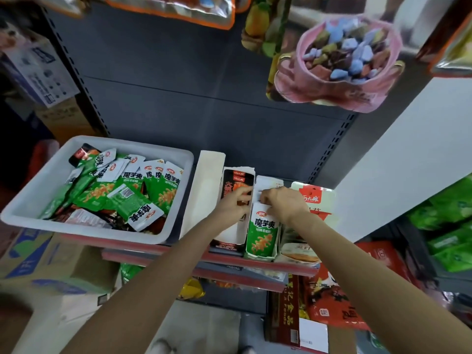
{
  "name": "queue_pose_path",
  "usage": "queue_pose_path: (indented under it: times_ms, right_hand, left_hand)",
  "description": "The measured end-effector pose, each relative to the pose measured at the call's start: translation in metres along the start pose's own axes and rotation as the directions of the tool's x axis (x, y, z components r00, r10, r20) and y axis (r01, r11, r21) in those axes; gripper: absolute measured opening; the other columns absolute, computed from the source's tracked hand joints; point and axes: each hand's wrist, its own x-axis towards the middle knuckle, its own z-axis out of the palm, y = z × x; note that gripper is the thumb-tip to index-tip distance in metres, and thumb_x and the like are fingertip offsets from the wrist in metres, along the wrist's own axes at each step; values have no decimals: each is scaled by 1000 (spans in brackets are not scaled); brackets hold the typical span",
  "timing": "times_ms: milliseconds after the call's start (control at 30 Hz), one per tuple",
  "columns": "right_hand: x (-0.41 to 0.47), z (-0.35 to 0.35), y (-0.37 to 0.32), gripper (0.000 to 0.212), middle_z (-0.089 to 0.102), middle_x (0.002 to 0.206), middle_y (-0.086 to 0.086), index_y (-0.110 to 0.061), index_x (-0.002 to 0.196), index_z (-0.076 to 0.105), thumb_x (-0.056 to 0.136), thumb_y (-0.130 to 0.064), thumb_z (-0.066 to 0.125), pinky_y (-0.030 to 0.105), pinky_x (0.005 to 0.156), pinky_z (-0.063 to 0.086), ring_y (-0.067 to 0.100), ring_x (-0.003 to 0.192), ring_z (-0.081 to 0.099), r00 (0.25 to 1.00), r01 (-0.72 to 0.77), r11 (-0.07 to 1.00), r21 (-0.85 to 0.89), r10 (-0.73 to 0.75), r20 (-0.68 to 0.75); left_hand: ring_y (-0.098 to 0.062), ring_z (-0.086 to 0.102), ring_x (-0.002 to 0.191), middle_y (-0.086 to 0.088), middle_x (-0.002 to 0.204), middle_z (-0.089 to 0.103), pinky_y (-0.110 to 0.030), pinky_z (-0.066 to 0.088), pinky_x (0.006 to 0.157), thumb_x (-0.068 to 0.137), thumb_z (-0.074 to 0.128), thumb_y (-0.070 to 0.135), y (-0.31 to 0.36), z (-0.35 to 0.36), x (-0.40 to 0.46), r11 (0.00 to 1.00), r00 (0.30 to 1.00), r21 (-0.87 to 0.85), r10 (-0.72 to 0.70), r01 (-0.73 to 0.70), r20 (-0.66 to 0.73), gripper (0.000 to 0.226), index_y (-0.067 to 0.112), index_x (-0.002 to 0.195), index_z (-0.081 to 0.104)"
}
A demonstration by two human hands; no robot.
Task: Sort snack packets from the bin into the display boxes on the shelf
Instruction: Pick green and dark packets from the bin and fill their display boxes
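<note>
A white bin (38,192) on the left of the shelf holds several green-and-white snack packets (127,192) and some dark ones. To its right stand narrow display boxes: a dark box (226,242) with red-black packets (236,180) and a white box (267,181) with green packets (263,231) stacked upright. My left hand (233,203) rests on the packets in the dark box, fingers curled at the wall between the boxes. My right hand (283,203) pinches the top edge of the green packets in the white box.
An empty white box (204,190) stands between the bin and the dark box. A red-and-white bag (315,198) stands right of the white box. Hanging snack bags (339,65) crowd the space above. Cardboard cartons (38,259) sit below left, more packets on lower shelves at right.
</note>
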Motion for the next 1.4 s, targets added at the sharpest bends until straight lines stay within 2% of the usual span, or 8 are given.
queue_pose_path:
  times_ms: [200,400,733,867,1000,1100,1200,1400]
  right_hand:
    - [6,-3,-13,20,66,106,2,-21,107,61,88,-16,57,34,82,50,23,99,61,998,-14,969,246,29,-56]
    - [22,-14,-97,25,63,94,0,-12,110,63,86,-10,64,18,79,47,12,84,60,981,163,666,728,-28,-194]
    - [63,17,-228,88,11,158,1,-31,150,15,83,17,46,34,100,42,25,143,17,901,396,890,224,-424,91]
    - [70,16,-239,61,21,156,-3,-30,143,38,91,1,51,35,101,41,20,136,35,890,423,879,219,-449,83]
    - [70,10,-230,24,66,118,6,-20,114,68,93,-23,57,30,91,45,19,107,60,907,407,713,571,-393,-155]
    - [64,-3,-223,19,57,66,6,-27,75,70,90,-31,58,28,58,41,17,60,51,958,285,447,848,-146,-245]
    - [65,-11,-214,13,62,82,9,-11,83,67,92,-18,59,21,62,54,7,66,62,985,140,185,973,73,-156]
    - [49,-21,-173,14,67,84,3,-17,90,62,89,-2,60,29,66,58,9,73,67,965,151,109,983,201,-171]
  left_hand:
    - [-16,59,105,4,120,61,-24,47,90,93,53,12,0,-49,-18,981,984,147,144,-128,-101,39,27,129,51]
    - [-16,64,85,1,94,67,-31,53,73,90,56,14,-24,-107,-47,859,875,483,355,-167,-329,23,15,111,63]
    - [-23,20,143,2,155,25,-35,25,116,86,51,-6,-116,-249,-77,562,986,824,79,78,-147,72,29,146,31]
    - [-20,14,145,6,157,17,-37,20,116,90,60,15,-123,-265,-75,522,998,851,12,50,-67,72,35,148,22]
    - [-23,38,133,-2,143,45,-36,28,111,86,66,32,-125,-264,-76,688,973,725,178,-15,-149,57,23,139,45]
    - [-24,59,99,-9,110,64,-17,43,77,90,62,20,-110,-257,-79,826,907,558,296,-84,-301,32,10,120,60]
    - [-15,51,69,-13,89,66,-7,33,53,92,59,20,-86,-245,-81,843,895,523,323,-126,-306,34,1,120,59]
    - [2,50,74,10,91,57,-7,38,64,90,61,22,-56,-195,-68,912,951,379,242,-156,-191,34,2,118,58]
